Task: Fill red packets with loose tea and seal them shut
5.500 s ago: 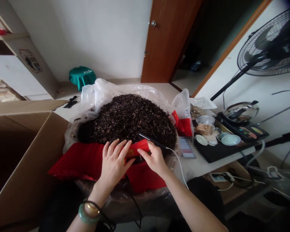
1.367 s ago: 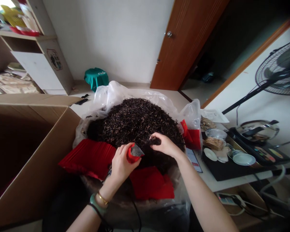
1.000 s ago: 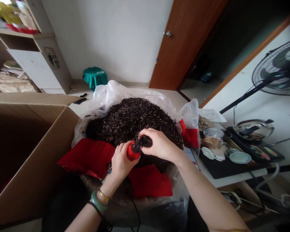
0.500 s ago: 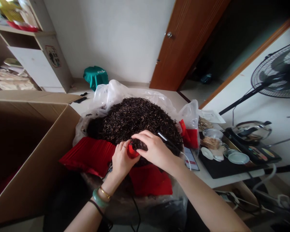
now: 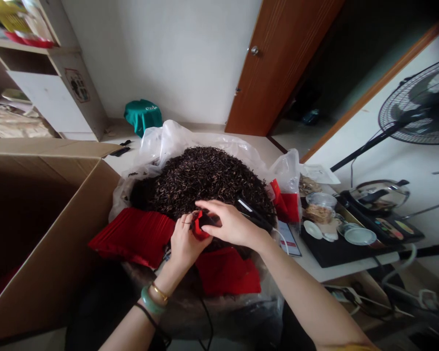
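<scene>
My left hand (image 5: 186,240) is closed around a small red packet (image 5: 198,224), its mouth facing up and to the right. Curved over that mouth is my right hand (image 5: 227,223), thumb and fingers apart; dark leaves show in the gap between them, and I cannot make out whether any still cling to the fingers. Both hands are above the near side of a large heap of dark, twisted dried tea leaves (image 5: 208,175) in a clear plastic bag (image 5: 168,141). Left of the hands lies a stack of red packets (image 5: 133,236); more red packets (image 5: 229,273) lie just below them.
A cardboard box (image 5: 58,243) stands open at the left. A black device (image 5: 254,214) with a white cable rests on the heap's right side. Farther right are a phone (image 5: 289,239), a black tray (image 5: 325,256) with dishes, a glass kettle (image 5: 380,195) and a fan (image 5: 420,105).
The dark clump of leaves between my right fingers shows less now, and more of the red packet's rim is visible. My right fingers have spread slightly to the left; my left hand stays put.
</scene>
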Tool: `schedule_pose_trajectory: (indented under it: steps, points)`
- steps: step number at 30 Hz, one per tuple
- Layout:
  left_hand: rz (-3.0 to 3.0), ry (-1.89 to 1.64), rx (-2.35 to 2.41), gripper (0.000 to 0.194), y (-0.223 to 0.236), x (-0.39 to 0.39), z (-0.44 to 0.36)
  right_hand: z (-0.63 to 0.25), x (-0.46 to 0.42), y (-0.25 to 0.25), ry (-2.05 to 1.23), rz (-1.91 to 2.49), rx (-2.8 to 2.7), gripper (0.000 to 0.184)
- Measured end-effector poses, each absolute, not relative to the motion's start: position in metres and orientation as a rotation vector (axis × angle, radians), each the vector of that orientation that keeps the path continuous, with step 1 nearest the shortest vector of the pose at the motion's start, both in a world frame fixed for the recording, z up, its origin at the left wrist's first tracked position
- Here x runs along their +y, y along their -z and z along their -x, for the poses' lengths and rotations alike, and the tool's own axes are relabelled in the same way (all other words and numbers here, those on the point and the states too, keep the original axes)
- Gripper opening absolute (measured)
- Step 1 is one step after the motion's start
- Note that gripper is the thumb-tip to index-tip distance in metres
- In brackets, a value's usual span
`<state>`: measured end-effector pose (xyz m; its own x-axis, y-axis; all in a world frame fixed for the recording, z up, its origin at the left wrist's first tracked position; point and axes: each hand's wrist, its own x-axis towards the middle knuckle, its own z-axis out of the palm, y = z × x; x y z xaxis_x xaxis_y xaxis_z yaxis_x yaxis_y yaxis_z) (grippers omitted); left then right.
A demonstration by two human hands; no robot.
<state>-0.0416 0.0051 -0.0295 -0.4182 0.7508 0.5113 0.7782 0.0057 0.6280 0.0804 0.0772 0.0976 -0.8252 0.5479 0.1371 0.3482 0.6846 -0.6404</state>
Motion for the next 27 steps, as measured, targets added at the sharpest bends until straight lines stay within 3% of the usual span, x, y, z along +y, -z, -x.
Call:
schedule_pose_trajectory:
  steps: [5,11,14,16,20,22,27]
  points:
    - [1.642,1.597,-2.314,0.069,0.023,0.004,0.041,-0.081,0.071,-0.101,-0.967,0.848,-2.505,0.036]
    - [1.581,1.814,-2.325,0.090,0.022,0.003,0.038,-0.081,0.063,-0.097,-0.497,0.833,-2.832,0.015]
    - [1.696,1.876,-2.300,0.102,0.024,0.003,0.036,-0.082,0.062,-0.091,-0.341,0.903,-2.903,0.021]
    - [1.786,1.910,-2.284,0.096,0.025,0.004,0.037,-0.084,0.064,-0.085,-0.273,0.919,-2.926,0.027]
    - [1.862,1.895,-2.267,0.046,0.024,0.007,0.040,-0.089,0.069,-0.070,-0.422,0.903,-2.785,0.017]
    - [1.862,1.911,-2.309,0.032,0.023,0.007,0.042,-0.093,0.072,-0.062,-0.513,0.879,-2.633,0.014]
    - [1.862,2.115,-2.498,0.043,0.021,0.007,0.040,-0.105,0.084,-0.048,-0.628,0.777,-2.421,0.013]
